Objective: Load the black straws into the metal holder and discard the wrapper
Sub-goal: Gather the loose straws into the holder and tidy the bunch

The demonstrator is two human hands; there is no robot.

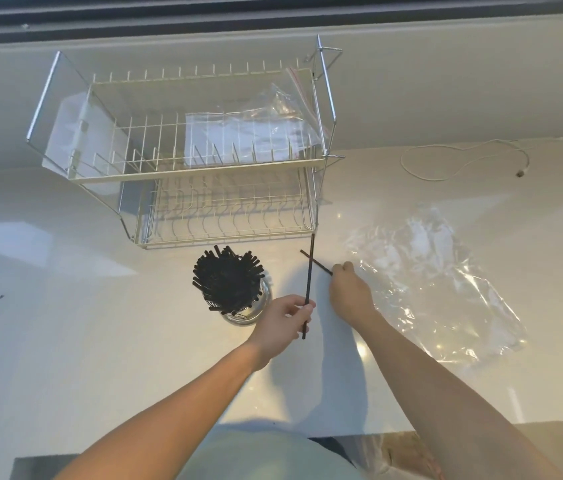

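— How many straws are loose?
— Two. The left hand (282, 318) pinches one straw (309, 282); the right hand (349, 289) pinches a second straw (314, 262), crossing it. The rest, too many to count, fill the one holder (249, 306), mid-tabletop (100, 341).
— Anything else?
— One wrapper (446, 289) lies flat toward the right edge; one rack (186, 157) stands behind the holder.

Dish rack (204, 161) just behind holder (252, 306)

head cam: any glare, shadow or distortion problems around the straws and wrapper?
Head view: glare patches wash out the clear wrapper on the glossy counter; soft arm shadows fall beside the left hand and right hand; wide-angle bowing bends the dish rack; black straws stay crisp.
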